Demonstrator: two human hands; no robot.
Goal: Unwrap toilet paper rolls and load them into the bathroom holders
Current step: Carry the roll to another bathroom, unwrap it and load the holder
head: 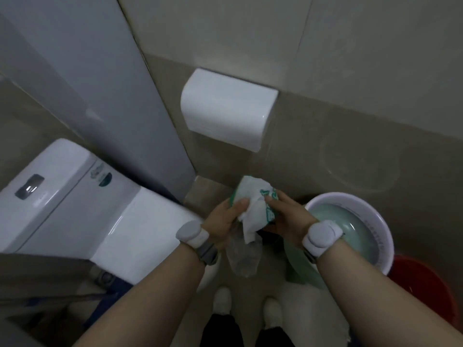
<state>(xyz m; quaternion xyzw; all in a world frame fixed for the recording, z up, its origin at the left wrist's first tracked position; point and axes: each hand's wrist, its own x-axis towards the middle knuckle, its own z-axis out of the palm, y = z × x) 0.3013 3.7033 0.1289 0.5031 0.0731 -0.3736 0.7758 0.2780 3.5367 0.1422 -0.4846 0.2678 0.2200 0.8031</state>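
Both hands hold a wrapped toilet paper roll (253, 196), white with a green-printed wrapper, at mid-frame below the wall holder. My left hand (225, 219) grips its left side, thumb pressed on the white paper. On the right side, my right hand (285, 216) pinches the green wrapper. A clear plastic piece (243, 256) hangs down under the roll. The white paper holder (225, 108) is mounted on the tiled wall above, its cover shut. Both wrists wear white bands.
A white toilet cistern (67, 194) stands at the left, beside a grey partition (100, 83). A white bucket (375, 216) with a green liner stands at the right, a red bucket (426, 284) behind it. My white shoes (223, 299) are on the floor below.
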